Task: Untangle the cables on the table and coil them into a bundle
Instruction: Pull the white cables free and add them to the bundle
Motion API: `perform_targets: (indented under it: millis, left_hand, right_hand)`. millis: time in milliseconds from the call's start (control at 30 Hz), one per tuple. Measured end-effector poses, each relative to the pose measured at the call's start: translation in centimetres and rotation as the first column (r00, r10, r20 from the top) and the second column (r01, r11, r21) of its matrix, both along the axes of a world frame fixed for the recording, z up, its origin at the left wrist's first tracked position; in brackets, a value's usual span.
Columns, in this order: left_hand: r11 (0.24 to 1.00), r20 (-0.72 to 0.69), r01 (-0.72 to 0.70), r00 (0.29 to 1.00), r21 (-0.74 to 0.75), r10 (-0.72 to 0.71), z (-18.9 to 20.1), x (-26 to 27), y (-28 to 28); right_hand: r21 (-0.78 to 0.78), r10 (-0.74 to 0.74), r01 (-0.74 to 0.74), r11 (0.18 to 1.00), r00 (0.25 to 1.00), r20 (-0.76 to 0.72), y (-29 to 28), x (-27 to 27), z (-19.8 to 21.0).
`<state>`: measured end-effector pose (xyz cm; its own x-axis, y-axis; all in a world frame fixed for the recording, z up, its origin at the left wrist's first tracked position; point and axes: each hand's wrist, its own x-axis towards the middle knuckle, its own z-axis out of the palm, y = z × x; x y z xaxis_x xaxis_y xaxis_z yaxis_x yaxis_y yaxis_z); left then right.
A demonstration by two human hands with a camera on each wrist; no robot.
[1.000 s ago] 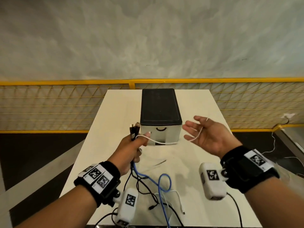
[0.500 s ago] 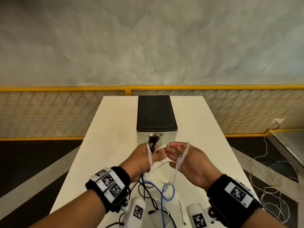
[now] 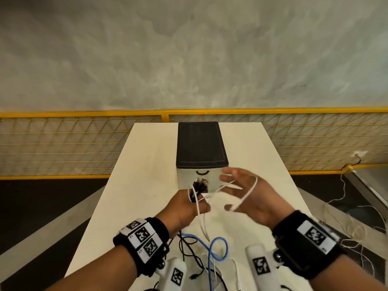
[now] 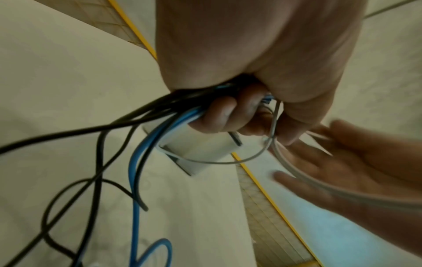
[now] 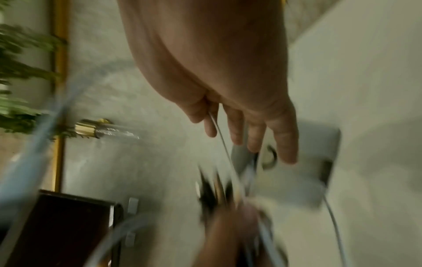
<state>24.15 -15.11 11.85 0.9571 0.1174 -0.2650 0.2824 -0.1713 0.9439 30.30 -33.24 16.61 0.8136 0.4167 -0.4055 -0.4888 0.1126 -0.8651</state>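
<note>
Several things share the long white table (image 3: 147, 164), the biggest being a grey box with a black lid (image 3: 200, 143) that stands lengthwise at its middle, a curved handle on the near face. Just in front of that box the person holds both hands above the tabletop. The left hand (image 3: 184, 208) is a fist wrapped round a bunch of cables: black cables (image 4: 95, 130) and a thicker blue cable (image 4: 134, 171) leave the bottom of the fist together and trail down to the table, where the blue one makes a loop (image 3: 218, 248) among thin black strands near the front edge. Dark plug ends (image 3: 199, 182) stick up out of the top of the fist. The right hand (image 3: 249, 194) is wide, palm turned inward and fingers spread and mostly straight, gripping nothing. A thin white cable (image 3: 247, 192) is draped over those fingers in a loose loop, runs across the gap to the left fist, and passes round it, and a loose white tail (image 3: 202, 225) hangs below the fist toward the table. The right wrist view is blurred; it shows only the straight fingers (image 5: 285, 140) and the white strand running between them.
</note>
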Motion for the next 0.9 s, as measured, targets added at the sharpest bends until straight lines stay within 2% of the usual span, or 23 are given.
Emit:
perform_targets:
  millis: [67,133,233,300,367,467,533,633,667,733,833,900]
  left_hand:
    - [0.998,-0.066,-0.054,0.996,-0.036,0.051,-0.6,-0.3,1.3]
    - [0.994,-0.110,-0.056,0.993,-0.093,0.045,-0.9,-0.5,2.1]
    - [0.975,-0.138,0.009,0.990,-0.223,-0.040,-0.5,-0.3,2.7]
    - [0.920,-0.183,-0.068,0.983,-0.385,-0.004,-0.6,0.4,3.2]
    - [0.851,-0.219,-0.169,0.974,-0.498,0.065,-0.6,1.2,4.1]
    - [0.805,-0.238,-0.184,0.970,-0.564,0.054,-0.3,1.7,5.8]
    - [0.853,-0.244,-0.121,0.970,-0.508,-0.007,0.2,1.9,6.5]
    - [0.978,-0.292,0.058,0.949,-0.198,-0.116,1.2,2.1,6.8]
    - [0.990,-0.298,0.072,0.949,-0.124,-0.107,1.2,2.4,6.8]
    - [0.996,-0.274,-0.006,0.962,-0.084,-0.017,1.2,3.0,6.5]
    - [0.983,-0.194,-0.131,0.975,-0.130,0.104,1.2,3.6,5.2]
    - [0.979,-0.159,-0.124,0.982,-0.162,0.098,1.3,3.7,4.1]
  right_hand:
    - [-0.087,-0.041,0.046,0.995,0.998,0.054,-2.1,1.2,1.4]
    - [-0.180,-0.016,0.035,0.983,0.995,0.103,-3.3,1.6,2.4]
    - [-0.220,0.092,-0.052,0.974,0.980,0.175,-4.1,0.8,2.9]
    - [-0.267,0.236,-0.172,0.948,0.945,0.228,-4.6,-0.5,2.3]
    - [-0.409,0.476,-0.357,0.840,0.847,0.238,-5.4,-2.1,1.5]
    - [-0.615,0.772,-0.561,0.553,0.623,0.125,-6.7,-4.3,0.6]
    - [-0.720,0.864,-0.597,0.354,0.503,0.008,-7.6,-5.1,0.0]
    - [-0.873,0.912,-0.487,0.037,0.374,-0.171,-9.0,-5.7,-1.0]
    - [-0.886,0.894,-0.463,-0.033,0.382,-0.233,-9.2,-6.0,-1.5]
    - [-0.861,0.871,-0.501,-0.088,0.381,-0.311,-8.8,-6.5,-2.9]
    - [-0.843,0.833,-0.524,-0.121,0.409,-0.373,-6.8,-7.6,-5.1]
    - [-0.878,0.786,-0.467,-0.101,0.504,-0.359,-5.8,-8.0,-6.7]
